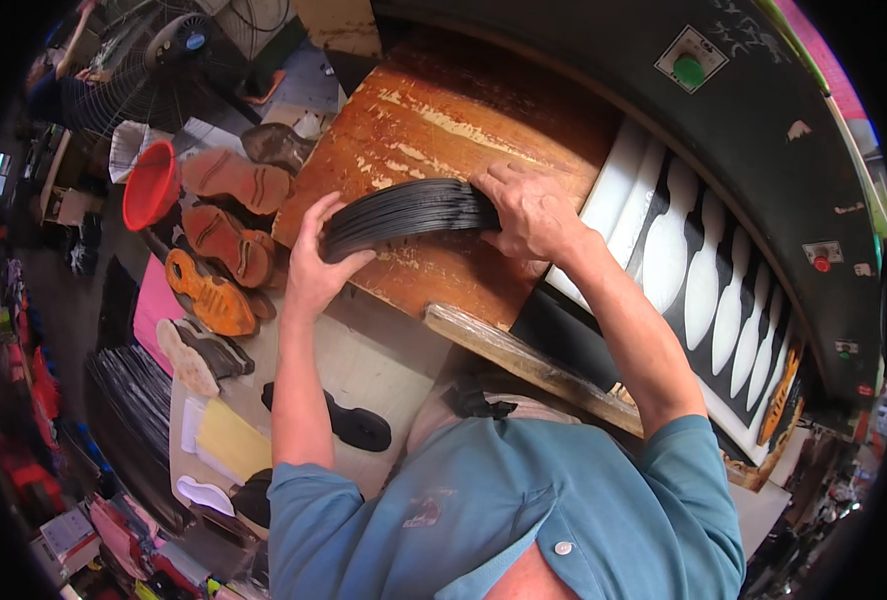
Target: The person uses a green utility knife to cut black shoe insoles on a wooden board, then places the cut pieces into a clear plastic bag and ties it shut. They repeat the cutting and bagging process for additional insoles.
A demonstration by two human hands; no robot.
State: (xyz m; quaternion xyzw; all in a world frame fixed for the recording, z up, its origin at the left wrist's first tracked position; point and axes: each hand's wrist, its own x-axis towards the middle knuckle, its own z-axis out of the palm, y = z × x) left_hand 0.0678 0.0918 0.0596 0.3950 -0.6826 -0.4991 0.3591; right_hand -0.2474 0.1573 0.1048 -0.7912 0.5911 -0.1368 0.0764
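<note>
A thick stack of thin black sheets, seemingly shoe soles or insoles, spans my two hands above the worn wooden board. My left hand grips its left end, thumb on the near side. At the other end, my right hand has its fingers over the top and its thumb below. The stack bows upward in the middle, and its layers show along the near edge. On the pale table beside my left forearm lies a loose black sole.
To the right, a dark machine with a green button overhangs white sole-shaped pieces on black. At left are brown and orange soles, a red bowl, a fan and stacked black sheets.
</note>
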